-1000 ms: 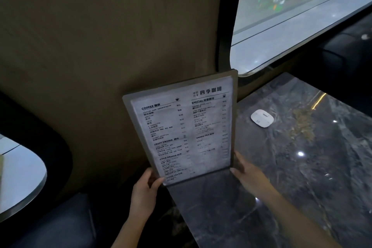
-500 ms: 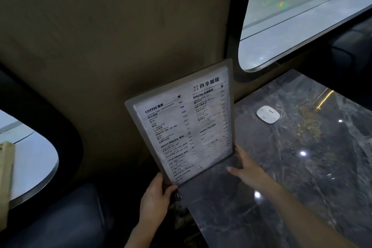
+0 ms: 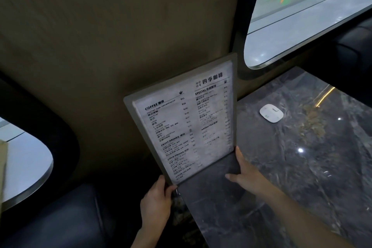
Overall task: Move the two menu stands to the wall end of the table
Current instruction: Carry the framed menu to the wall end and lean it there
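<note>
A menu stand, a grey-framed sheet printed with coffee and tea lists, stands upright at the wall end of the dark marble table. It leans slightly, its back close to the brown wall. My left hand pinches the stand's lower left corner, just off the table's edge. My right hand grips the lower right corner, fingers resting on the tabletop. Only one menu stand is in view.
A small white rounded device lies on the table near the wall. A window sits above the table's far side. A dark seat is below left, and another pale tabletop shows at far left.
The menu stand has shifted a little to the right and closer to the wall, both hands staying on its lower corners. The view has swung slightly rightward.
</note>
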`<state>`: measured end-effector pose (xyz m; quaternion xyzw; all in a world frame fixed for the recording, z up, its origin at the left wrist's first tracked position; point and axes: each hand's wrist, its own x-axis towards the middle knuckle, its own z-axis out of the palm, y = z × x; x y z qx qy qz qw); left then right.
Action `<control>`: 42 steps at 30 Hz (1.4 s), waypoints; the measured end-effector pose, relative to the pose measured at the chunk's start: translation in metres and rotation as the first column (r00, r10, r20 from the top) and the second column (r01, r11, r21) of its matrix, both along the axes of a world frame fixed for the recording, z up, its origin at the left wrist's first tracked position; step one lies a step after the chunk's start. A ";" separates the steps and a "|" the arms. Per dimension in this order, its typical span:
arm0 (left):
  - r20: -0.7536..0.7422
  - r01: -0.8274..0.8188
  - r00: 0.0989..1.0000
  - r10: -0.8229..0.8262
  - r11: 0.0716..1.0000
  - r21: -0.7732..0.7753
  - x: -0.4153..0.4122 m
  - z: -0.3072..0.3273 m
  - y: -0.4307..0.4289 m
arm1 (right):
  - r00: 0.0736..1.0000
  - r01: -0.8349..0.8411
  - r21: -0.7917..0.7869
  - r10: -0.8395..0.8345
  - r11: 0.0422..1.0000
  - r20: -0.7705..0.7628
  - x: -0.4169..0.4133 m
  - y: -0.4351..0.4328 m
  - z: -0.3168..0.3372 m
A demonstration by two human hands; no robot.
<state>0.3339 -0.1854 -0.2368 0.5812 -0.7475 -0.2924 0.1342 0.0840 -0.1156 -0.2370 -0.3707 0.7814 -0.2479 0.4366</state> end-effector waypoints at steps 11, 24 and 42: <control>0.049 -0.108 0.993 0.109 0.994 -0.017 -0.008 -0.004 -0.021 | 0.998 0.047 0.098 -0.050 0.994 0.025 -0.007 -0.029 0.004; 0.066 -0.157 0.985 0.157 0.988 -0.004 -0.013 -0.013 -0.027 | 0.998 -0.049 0.124 0.053 0.991 -0.031 -0.021 -0.040 0.011; 0.221 -0.097 0.974 0.057 0.981 0.171 0.000 0.003 -0.036 | 0.952 -0.098 0.092 0.120 0.991 -0.283 -0.037 -0.001 0.023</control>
